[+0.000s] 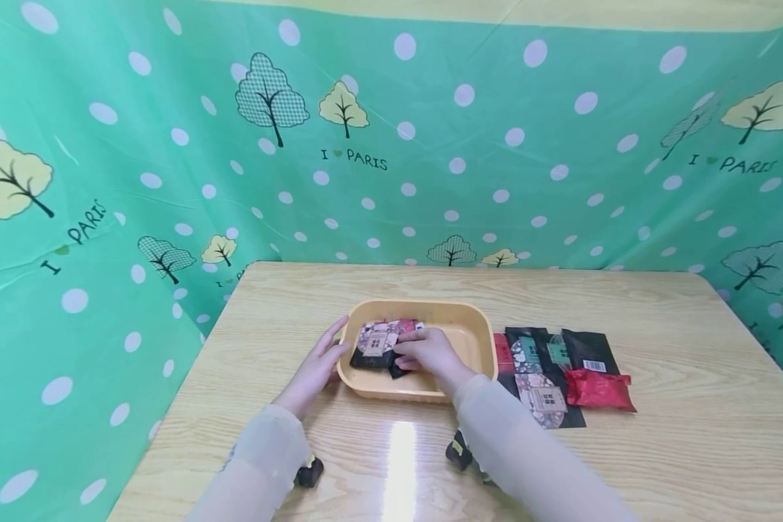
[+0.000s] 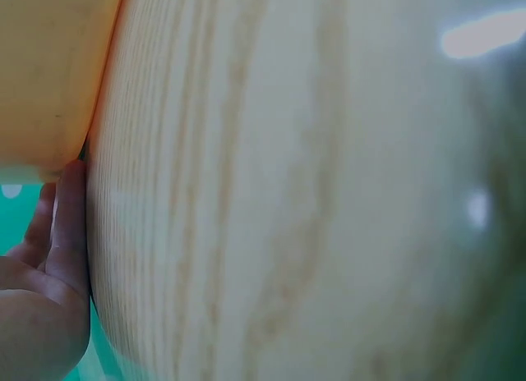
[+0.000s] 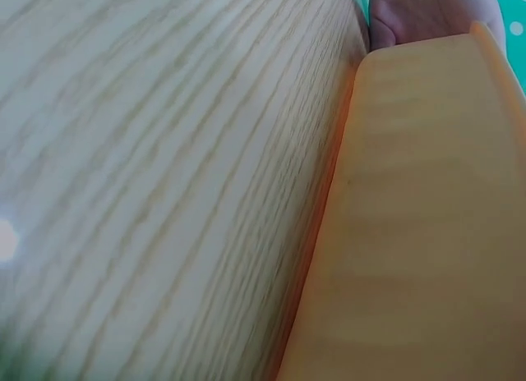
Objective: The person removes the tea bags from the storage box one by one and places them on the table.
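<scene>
A yellow-orange plastic basket [image 1: 479, 348] sits on the wooden table. My left hand [image 1: 313, 373] rests along its left end, fingers extended against the wall; the left wrist view shows the same hand [image 2: 49, 274] low at the basket's side [image 2: 49, 77]. Inside the basket, my right hand [image 1: 433, 355] pinches a black packet [image 1: 398, 371] with thumb and fingers, mostly hidden beneath them. Floral-printed black packets [image 1: 373, 346] lie at the basket's left. From the right wrist, the basket's long front wall [image 3: 427, 208] appears with my left hand [image 3: 436, 16] beyond its end.
Right of the basket lie black packets with green labels [image 1: 527, 351], a plain black one with a barcode [image 1: 587, 348], a floral one [image 1: 544, 401] and a shiny red one [image 1: 600, 390]. Black wrist-camera mounts [image 1: 309, 473] hang under both sleeves. A green printed curtain [image 1: 431, 181] stands behind.
</scene>
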A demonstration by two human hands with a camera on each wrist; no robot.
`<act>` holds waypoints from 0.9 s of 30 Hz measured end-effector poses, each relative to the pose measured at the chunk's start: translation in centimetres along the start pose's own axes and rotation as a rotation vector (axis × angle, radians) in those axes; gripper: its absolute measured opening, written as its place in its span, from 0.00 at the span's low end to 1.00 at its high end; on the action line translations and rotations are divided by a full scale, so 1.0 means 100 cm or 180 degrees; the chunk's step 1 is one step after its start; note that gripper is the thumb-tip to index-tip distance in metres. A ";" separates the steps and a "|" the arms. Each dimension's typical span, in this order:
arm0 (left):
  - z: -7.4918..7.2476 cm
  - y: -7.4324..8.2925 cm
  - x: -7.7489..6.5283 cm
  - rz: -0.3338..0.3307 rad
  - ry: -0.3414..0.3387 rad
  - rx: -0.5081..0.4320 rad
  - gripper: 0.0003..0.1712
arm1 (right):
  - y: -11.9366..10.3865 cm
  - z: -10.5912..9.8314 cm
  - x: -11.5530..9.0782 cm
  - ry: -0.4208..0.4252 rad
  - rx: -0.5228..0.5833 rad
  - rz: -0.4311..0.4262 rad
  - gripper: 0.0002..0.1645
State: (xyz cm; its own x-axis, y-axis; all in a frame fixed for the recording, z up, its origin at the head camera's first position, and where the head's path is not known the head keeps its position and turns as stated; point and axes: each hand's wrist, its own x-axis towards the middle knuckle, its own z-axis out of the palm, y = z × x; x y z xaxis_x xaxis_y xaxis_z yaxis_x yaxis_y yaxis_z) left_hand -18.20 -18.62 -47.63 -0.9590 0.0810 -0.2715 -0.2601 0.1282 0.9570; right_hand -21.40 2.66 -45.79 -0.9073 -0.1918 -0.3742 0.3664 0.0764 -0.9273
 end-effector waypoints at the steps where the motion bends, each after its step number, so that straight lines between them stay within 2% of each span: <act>1: 0.000 0.000 0.000 -0.0004 -0.0008 0.0003 0.35 | 0.000 0.001 0.000 0.0003 0.0028 -0.0009 0.20; 12: 0.003 -0.004 0.003 0.0001 -0.0046 -0.0031 0.35 | -0.001 0.005 0.005 0.0075 0.0158 0.0039 0.19; 21: 0.003 -0.004 0.003 -0.0022 -0.0024 -0.0075 0.35 | 0.003 0.005 0.009 -0.0043 -0.0356 0.0075 0.15; 27: 0.000 -0.003 0.002 0.0006 -0.0042 -0.0086 0.35 | 0.002 0.005 0.008 0.0159 -0.0517 -0.0072 0.15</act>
State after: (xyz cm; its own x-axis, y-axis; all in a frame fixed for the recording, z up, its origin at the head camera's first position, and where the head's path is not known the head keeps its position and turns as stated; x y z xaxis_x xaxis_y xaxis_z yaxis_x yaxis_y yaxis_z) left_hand -18.33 -18.63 -47.93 -0.9580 0.0942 -0.2708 -0.2614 0.1012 0.9599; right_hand -21.97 2.01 -46.25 -0.9255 -0.1468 -0.3491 0.3112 0.2305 -0.9220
